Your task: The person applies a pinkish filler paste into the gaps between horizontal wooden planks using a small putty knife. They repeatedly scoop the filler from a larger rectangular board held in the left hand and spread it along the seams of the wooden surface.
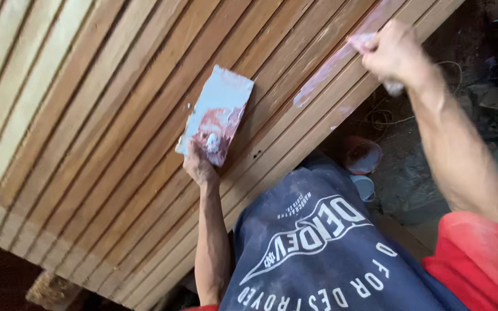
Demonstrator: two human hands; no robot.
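A big slatted wooden panel (99, 115) of narrow brown strips fills most of the view. My left hand (198, 164) holds a flat rectangular board (217, 112) smeared with pale blue and reddish filler against the panel's middle. My right hand (392, 53) is closed around a small scraper or rag (362, 40) that is whitish with filler, and presses it on a slat near the panel's upper right edge. A pale smear of filler (324, 72) runs along that slat below the hand.
A dark blue apron with white print (318, 253) covers my front; a red sleeve (479, 259) shows at lower right. On the dirty floor past the panel's edge stand a small reddish tub (363, 155) and a lighter lid or tub (364, 187). Cables lie farther back.
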